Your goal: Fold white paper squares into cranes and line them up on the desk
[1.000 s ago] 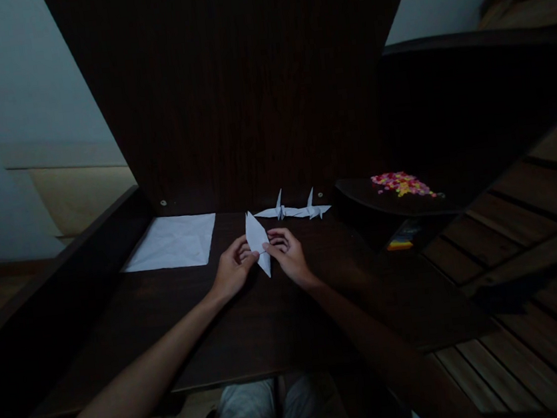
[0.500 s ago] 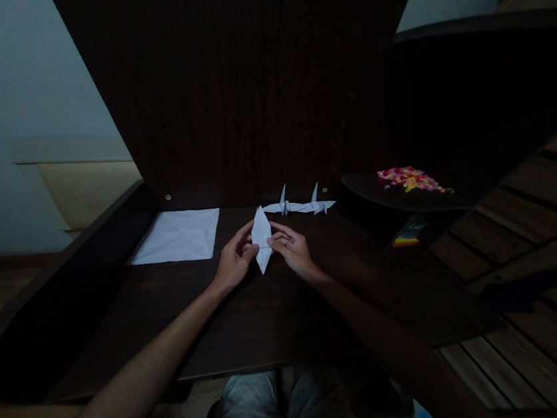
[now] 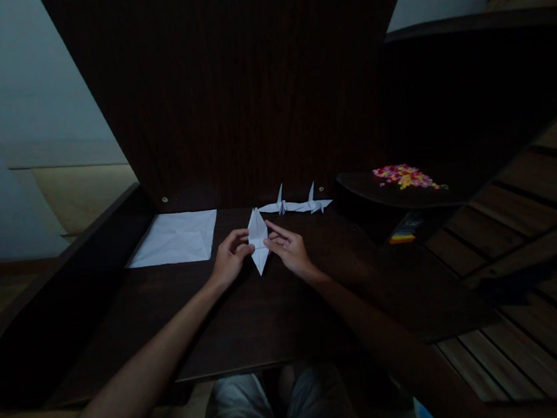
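Observation:
A white folded origami paper [image 3: 257, 231], long and diamond-shaped with a split upper point, is held upright between my hands above the dark desk [image 3: 213, 337]. My left hand [image 3: 232, 258] pinches its left edge with the thumb in front. On the opposite edge, my right hand [image 3: 288, 248] grips with its thumb near the crosswise crease and its fingers partly behind. Just beyond the paper, two finished white paper cranes [image 3: 316, 205] sit in a row against the back panel. Flat to the left lies a creased white paper sheet [image 3: 176, 237].
A low shelf [image 3: 357, 190] on the right bears a heap of small pink, red and yellow pieces [image 3: 405, 177]. Under it is a colourful item [image 3: 402, 238] I cannot make out. A raised side board [image 3: 66, 287] bounds the desk's left.
The whole view has shifted slightly. The fingers of my left hand have drawn a little outward along the paper's edge, and the central crease of the folded paper shows more plainly.

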`<state>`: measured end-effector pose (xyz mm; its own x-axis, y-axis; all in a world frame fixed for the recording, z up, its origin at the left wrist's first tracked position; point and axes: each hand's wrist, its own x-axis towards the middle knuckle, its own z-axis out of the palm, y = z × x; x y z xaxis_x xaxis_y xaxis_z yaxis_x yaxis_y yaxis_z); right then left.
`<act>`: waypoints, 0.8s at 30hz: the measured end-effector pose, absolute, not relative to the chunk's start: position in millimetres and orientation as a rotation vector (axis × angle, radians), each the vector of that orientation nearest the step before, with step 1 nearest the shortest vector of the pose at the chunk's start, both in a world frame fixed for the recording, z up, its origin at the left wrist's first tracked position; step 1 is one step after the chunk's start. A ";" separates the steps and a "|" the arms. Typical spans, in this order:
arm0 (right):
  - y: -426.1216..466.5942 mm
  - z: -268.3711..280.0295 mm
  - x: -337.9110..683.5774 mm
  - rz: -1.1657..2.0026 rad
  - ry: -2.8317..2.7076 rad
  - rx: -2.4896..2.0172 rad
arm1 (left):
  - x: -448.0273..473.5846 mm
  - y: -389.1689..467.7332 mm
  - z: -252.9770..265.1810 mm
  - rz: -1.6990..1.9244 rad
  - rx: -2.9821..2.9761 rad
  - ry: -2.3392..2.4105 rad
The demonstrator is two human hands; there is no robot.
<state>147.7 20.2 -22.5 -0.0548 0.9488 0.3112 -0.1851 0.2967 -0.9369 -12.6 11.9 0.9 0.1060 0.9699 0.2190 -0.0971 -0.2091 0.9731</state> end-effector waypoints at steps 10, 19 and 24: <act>16.8 -14.8 150.9 1.011 -1.431 -0.769 | -16.6 13.9 -2.3 1.285 1.253 0.915; 15.3 -14.1 150.8 0.946 -1.457 -0.806 | -14.2 12.5 3.1 1.267 1.125 0.892; 13.8 -12.1 151.0 0.921 -1.484 -0.810 | -15.2 13.6 0.8 1.292 1.290 0.984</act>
